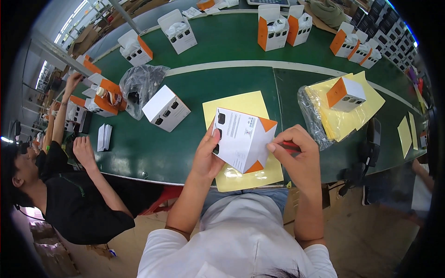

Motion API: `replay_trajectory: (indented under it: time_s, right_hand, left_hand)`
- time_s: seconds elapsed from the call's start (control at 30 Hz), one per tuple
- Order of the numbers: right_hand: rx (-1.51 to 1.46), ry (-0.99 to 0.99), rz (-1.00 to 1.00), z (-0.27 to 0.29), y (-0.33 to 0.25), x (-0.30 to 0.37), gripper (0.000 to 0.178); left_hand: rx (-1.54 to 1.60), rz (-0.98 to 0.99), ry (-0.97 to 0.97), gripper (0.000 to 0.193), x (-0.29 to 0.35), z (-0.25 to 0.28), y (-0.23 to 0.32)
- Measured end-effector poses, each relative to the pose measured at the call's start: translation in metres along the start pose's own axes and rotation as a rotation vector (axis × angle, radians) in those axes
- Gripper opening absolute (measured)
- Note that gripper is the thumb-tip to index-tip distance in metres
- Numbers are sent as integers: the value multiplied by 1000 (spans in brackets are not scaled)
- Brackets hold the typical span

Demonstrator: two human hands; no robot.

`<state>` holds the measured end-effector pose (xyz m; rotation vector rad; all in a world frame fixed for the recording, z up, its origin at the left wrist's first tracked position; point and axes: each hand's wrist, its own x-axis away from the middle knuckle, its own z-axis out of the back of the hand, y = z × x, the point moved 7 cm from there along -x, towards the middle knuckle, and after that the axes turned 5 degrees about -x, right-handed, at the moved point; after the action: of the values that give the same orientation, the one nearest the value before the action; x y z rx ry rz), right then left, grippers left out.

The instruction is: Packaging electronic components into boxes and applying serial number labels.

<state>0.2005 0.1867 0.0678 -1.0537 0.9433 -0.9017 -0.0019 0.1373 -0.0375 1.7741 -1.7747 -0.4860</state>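
My left hand (pixel 205 156) is closed round the left side of a white cardboard box (pixel 237 134) with orange corner flaps and black device pictures. The box is tilted above a yellow sheet (pixel 232 182) on the green table. At the box's right edge, my right hand (pixel 296 150) has thumb and forefinger pinched together, close to the orange flaps. A small red object (pixel 291 147) shows inside the curled fingers, mostly hidden, its kind unclear.
Left stands another white box (pixel 168 109) near a clear plastic bag (pixel 141 88). Right, an orange-and-white box (pixel 346 95) rests on yellow sheets (pixel 331 123). Several open-topped boxes (pixel 273 30) stand along the far side. A co-worker (pixel 76 199) in black works at the left.
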Motion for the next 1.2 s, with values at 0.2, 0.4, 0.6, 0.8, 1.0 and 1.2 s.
replay_trajectory:
  time_s: [0.2,0.4,0.6,0.8,1.0,1.2]
  right_hand:
    - [376,64,89,-2,-19,2,22]
    - [680,67,113,-4,-27,3,39]
    - [818,172,236,7,-34,-1,53]
    - [241,69,-102,-9,6,10,61]
    - [149,129,-110,-25,14,12,65]
    - [-409,100,-274,-38,47,14,45]
  left_hand:
    - [17,3,-15,64,1,0,-4]
    - [60,58,24,61,1,7,-15]
    - [196,118,-16,57,8,15,-31]
    - [267,150,-49,56,6,9,-44]
    - [390,231,-65,51,8,18,-58]
    - [502,213,-132,50,9,19,-60]
